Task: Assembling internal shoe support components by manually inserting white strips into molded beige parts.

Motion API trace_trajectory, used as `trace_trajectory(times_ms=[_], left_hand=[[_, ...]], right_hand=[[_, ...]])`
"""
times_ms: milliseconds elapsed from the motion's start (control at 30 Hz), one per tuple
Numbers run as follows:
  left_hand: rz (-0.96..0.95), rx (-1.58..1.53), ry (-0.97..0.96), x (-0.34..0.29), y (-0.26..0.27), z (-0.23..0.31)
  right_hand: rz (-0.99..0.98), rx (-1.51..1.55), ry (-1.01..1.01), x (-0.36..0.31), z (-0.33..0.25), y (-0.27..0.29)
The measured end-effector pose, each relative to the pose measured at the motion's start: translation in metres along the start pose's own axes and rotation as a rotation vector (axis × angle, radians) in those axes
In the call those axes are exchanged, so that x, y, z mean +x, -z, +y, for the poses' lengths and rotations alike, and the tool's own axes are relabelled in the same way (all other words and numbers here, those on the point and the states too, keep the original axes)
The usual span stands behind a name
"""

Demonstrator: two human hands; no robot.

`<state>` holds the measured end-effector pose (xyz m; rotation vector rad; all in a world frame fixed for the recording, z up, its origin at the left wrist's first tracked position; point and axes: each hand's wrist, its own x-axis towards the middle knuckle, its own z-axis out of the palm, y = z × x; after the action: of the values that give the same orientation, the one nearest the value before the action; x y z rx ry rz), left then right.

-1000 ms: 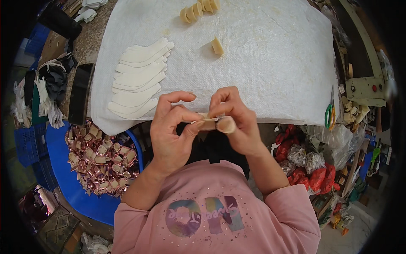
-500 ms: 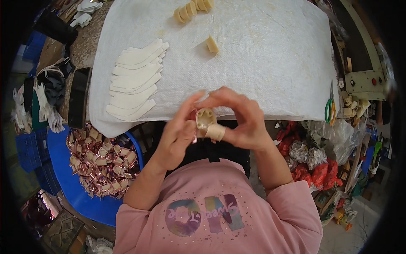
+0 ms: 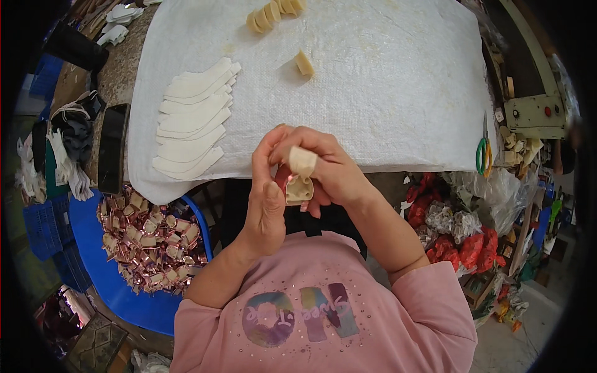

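In front of my chest I hold a small cream block shoe heel (image 3: 299, 191) with a hollow, ribbed top and shiny pink on its side. My left hand (image 3: 266, 193) is cupped along its left side, and the left fingertips are partly hidden. Curled over it from above and right is my right hand (image 3: 329, 168); a beige wrap (image 3: 303, 160) covers its thumb. On the white sheet (image 3: 373, 112) beyond lie overlapping cream curved strips (image 3: 193, 118) at left. A single tan block heel (image 3: 304, 64) stands farther off, with several more tan heels (image 3: 264, 18) behind it.
A blue bin (image 3: 93, 248) at lower left holds many pink-and-cream heels (image 3: 152, 242). A phone (image 3: 114, 149) lies by the sheet's left edge. Scissors (image 3: 484, 152) with green and orange handles rest at the right edge. Red and clear plastic bags (image 3: 466, 245) fill the lower right.
My hands have drawn closer together and turned the heel. The taped right thumb has moved from below the heel to above it. The heel's open top now sits slightly lower.
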<state>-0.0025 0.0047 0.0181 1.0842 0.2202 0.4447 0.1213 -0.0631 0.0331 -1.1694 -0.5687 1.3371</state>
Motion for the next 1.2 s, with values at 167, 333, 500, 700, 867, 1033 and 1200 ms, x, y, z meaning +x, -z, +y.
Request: trace_trajectory(times_ms=[167, 333, 500, 700, 867, 1033, 1200], left_hand=[[0.052, 0.378, -0.109, -0.004, -0.001, -0.007], [0.181, 0.413, -0.215, -0.001, -0.004, -0.009], [0.258, 0.386, -0.219, 0.008, 0.000, -0.011], [0.184, 0.380, -0.234, 0.003, -0.001, -0.015], [0.037, 0.001, -0.049, 0.003, 0.010, -0.014], [0.002, 0.231, -0.071, 0.004, 0.015, -0.008], [0.099, 0.256, -0.133, 0.004, 0.015, -0.015]], right_hand=[[-0.048, -0.091, 0.173, -0.007, 0.019, 0.002], [0.091, -0.476, 0.574, -0.001, 0.044, -0.008], [0.200, -0.194, 0.599, -0.006, 0.055, -0.022], [0.169, -0.279, 0.738, -0.003, 0.054, -0.017], [0.159, -0.112, 0.424, -0.010, 0.043, -0.011], [0.050, -0.039, 0.383, -0.010, 0.044, -0.014], [0.109, -0.310, 0.515, -0.007, 0.048, -0.012]])
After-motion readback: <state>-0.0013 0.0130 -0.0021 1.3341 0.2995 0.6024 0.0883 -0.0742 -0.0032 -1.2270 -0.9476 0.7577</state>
